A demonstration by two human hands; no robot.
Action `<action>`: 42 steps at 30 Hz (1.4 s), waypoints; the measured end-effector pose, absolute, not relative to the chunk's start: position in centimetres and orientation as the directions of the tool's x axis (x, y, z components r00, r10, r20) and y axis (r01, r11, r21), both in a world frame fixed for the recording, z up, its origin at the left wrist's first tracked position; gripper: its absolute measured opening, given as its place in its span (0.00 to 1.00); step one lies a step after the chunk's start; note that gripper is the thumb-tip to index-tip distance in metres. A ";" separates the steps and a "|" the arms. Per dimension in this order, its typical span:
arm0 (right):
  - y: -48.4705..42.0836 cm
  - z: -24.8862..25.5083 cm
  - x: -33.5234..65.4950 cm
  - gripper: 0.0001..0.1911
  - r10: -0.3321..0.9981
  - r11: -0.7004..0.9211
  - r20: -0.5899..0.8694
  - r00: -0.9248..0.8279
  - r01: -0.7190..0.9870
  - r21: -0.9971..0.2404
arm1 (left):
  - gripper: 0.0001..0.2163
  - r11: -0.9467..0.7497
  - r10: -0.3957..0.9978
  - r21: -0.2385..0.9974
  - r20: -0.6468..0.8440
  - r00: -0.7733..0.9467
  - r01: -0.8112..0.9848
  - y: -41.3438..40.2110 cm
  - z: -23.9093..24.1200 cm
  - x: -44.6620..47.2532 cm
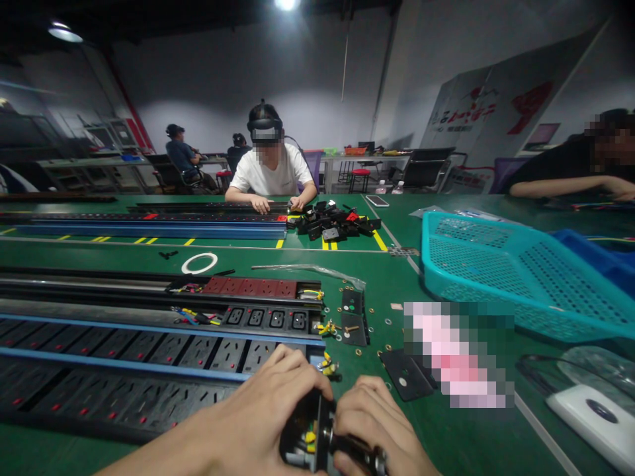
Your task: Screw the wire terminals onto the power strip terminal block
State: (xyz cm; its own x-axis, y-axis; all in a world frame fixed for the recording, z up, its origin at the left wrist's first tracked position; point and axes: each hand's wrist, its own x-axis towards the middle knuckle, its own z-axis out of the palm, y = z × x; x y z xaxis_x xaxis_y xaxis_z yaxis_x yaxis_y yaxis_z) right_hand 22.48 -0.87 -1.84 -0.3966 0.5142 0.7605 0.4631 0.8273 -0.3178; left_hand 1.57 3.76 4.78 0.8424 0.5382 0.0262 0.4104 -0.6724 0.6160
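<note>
My left hand (pixel 268 413) curls over a black housing piece (pixel 302 423) with yellow-sleeved wire ends inside, low in the view at the right end of the nearest power strip. Whether it joins that strip is hidden by the hand. My right hand (pixel 374 423) is closed round a dark, shiny cylindrical part (pixel 354 449) pressed against the housing's end plate (pixel 325 430); its kind is unclear. Past my hands lie black socket strips (pixel 198 354) in blue-edged rails, a strip of dark red sockets (pixel 251 287), and yellow wire terminals (pixel 327 327) at the strip ends.
Black end plates (pixel 407 373), small washers and screws (pixel 351 328) lie right of the strips. A turquoise perforated basket (pixel 496 291) stands at right, with a white device (pixel 595 416) nearer. Across the green table, a person (pixel 272 165) handles parts beside a black pile (pixel 337 221).
</note>
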 end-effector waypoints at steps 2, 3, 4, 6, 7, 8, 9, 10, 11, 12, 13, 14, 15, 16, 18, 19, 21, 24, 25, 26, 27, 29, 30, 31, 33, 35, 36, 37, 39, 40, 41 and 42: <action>-0.8 -2.0 22.7 0.05 0.592 0.780 0.727 -0.349 0.477 -0.405 | 0.24 -0.665 0.546 0.620 0.022 0.838 0.417 3.8 4.7 1.5; -0.9 -2.1 22.8 0.05 0.634 0.745 0.703 -0.322 0.497 -0.444 | 0.24 -0.663 0.549 0.619 0.020 0.835 0.421 3.8 4.7 1.5; -1.0 -2.2 22.9 0.04 0.673 0.710 0.677 -0.298 0.518 -0.477 | 0.24 -0.661 0.552 0.618 0.017 0.833 0.426 3.8 4.7 1.4; -1.2 -2.4 23.1 0.02 0.727 0.658 0.632 -0.269 0.537 -0.528 | 0.25 -0.660 0.556 0.616 0.014 0.831 0.431 3.8 4.7 1.4; -1.2 -2.5 23.1 0.02 0.737 0.651 0.622 -0.266 0.527 -0.546 | 0.25 -0.659 0.557 0.616 0.014 0.831 0.431 3.8 4.7 1.4; -1.3 -2.5 23.1 0.02 0.742 0.649 0.616 -0.265 0.513 -0.561 | 0.25 -0.660 0.555 0.617 0.015 0.831 0.430 3.7 4.7 1.5; -1.3 -2.5 23.1 0.02 0.748 0.645 0.610 -0.261 0.502 -0.576 | 0.25 -0.660 0.555 0.617 0.016 0.831 0.429 3.7 4.8 1.5; -1.3 -2.5 23.0 0.02 0.757 0.637 0.602 -0.254 0.493 -0.592 | 0.25 -0.660 0.555 0.618 0.019 0.831 0.427 3.7 4.8 1.5; -1.3 -2.5 23.0 0.03 0.771 0.622 0.587 -0.245 0.486 -0.614 | 0.25 -0.660 0.556 0.618 0.021 0.831 0.426 3.7 4.8 1.5; -1.2 -2.4 22.9 0.04 0.792 0.599 0.564 -0.236 0.481 -0.640 | 0.25 -0.660 0.556 0.619 0.022 0.831 0.426 3.7 4.8 1.5; -1.2 -2.3 22.8 0.05 0.816 0.568 0.533 -0.225 0.482 -0.667 | 0.25 -0.660 0.557 0.618 0.022 0.830 0.427 3.7 4.8 1.5; -1.1 -2.2 22.7 0.07 0.841 0.533 0.497 -0.214 0.485 -0.694 | 0.26 -0.660 0.560 0.616 0.020 0.829 0.430 3.7 4.8 1.4; -1.1 -2.2 22.6 0.09 0.865 0.496 0.459 -0.202 0.489 -0.718 | 0.26 -0.660 0.562 0.614 0.020 0.827 0.434 3.7 4.8 1.4; -1.0 -2.2 22.6 0.10 0.884 0.464 0.426 -0.194 0.490 -0.738 | 0.26 -0.660 0.564 0.612 0.020 0.825 0.436 3.7 4.8 1.4; -1.0 -2.4 22.7 0.12 0.905 0.423 0.385 -0.182 0.482 -0.767 | 0.26 -0.661 0.564 0.612 0.023 0.826 0.434 3.7 4.7 1.4; -1.1 -2.6 22.8 0.12 0.909 0.414 0.377 -0.178 0.474 -0.777 | 0.26 -0.661 0.564 0.613 0.025 0.826 0.433 3.6 4.7 1.4; -1.2 -3.0 23.1 0.10 0.907 0.419 0.386 -0.170 0.456 -0.785 | 0.26 -0.658 0.566 0.616 0.026 0.824 0.433 3.6 4.7 1.4; -1.2 -3.3 23.3 0.06 0.848 0.522 0.503 -0.168 0.431 -0.736 | 0.25 -0.652 0.566 0.622 0.020 0.824 0.433 3.6 4.7 1.4; -1.2 -3.3 23.3 0.06 0.801 0.586 0.572 -0.175 0.419 -0.693 | 0.25 -0.651 0.565 0.624 0.019 0.825 0.432 3.6 4.7 1.4; -1.1 -3.1 23.2 0.06 0.740 0.658 0.645 -0.191 0.406 -0.634 | 0.25 -0.651 0.560 0.626 0.016 0.828 0.428 3.6 4.8 1.5; -1.0 -2.9 23.1 0.08 0.676 0.720 0.704 -0.218 0.396 -0.569 | 0.25 -0.653 0.556 0.626 0.014 0.831 0.427 3.6 4.9 1.5; -0.8 -2.4 22.7 0.12 0.569 0.804 0.772 -0.283 0.388 -0.451 | 0.24 -0.658 0.554 0.619 0.012 0.833 0.429 3.6 5.0 1.5; -0.7 -2.2 22.6 0.13 0.533 0.826 0.786 -0.313 0.393 -0.404 | 0.24 -0.660 0.553 0.615 0.010 0.833 0.431 3.6 5.0 1.6; -0.7 -2.0 22.4 0.12 0.504 0.841 0.793 -0.342 0.402 -0.362 | 0.23 -0.664 0.552 0.610 0.011 0.833 0.432 3.6 5.0 1.6; -0.7 -1.8 22.3 0.09 0.459 0.856 0.805 -0.375 0.430 -0.287 | 0.22 -0.668 0.554 0.605 0.014 0.832 0.434 3.6 5.1 1.7; -0.9 -1.8 22.3 0.07 0.422 0.863 0.811 -0.406 0.455 -0.222 | 0.21 -0.670 0.552 0.606 0.019 0.833 0.430 3.5 5.1 1.7; -1.0 -1.8 22.4 0.08 0.416 0.862 0.805 -0.422 0.465 -0.202 | 0.22 -0.670 0.553 0.607 0.023 0.833 0.428 3.5 5.1 1.6; -1.1 -1.7 22.4 0.09 0.415 0.863 0.797 -0.438 0.468 -0.191 | 0.22 -0.670 0.553 0.608 0.027 0.833 0.426 3.5 5.1 1.6; -1.2 -1.7 22.4 0.10 0.420 0.866 0.779 -0.465 0.462 -0.191 | 0.24 -0.674 0.551 0.605 0.030 0.834 0.424 3.5 4.9 1.5; -1.3 -1.7 22.4 0.11 0.425 0.867 0.772 -0.473 0.458 -0.197 | 0.24 -0.676 0.549 0.603 0.030 0.835 0.423 3.6 4.9 1.5; -1.4 -1.7 22.4 0.11 0.428 0.868 0.767 -0.477 0.453 -0.202 | 0.24 -0.676 0.548 0.602 0.027 0.836 0.424 3.7 4.8 1.4; -1.4 -1.7 22.4 0.11 0.429 0.869 0.765 -0.480 0.450 -0.205 | 0.24 -0.676 0.546 0.603 0.023 0.838 0.424 3.7 4.7 1.4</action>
State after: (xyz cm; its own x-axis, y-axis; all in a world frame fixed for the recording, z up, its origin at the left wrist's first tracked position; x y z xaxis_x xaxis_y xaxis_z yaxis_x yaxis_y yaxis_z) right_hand 22.39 -1.41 -1.69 -0.4801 0.4294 0.7650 0.4504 0.8689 -0.2051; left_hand 1.41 3.72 4.74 0.8378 0.5455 0.0229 0.4239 -0.6762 0.6025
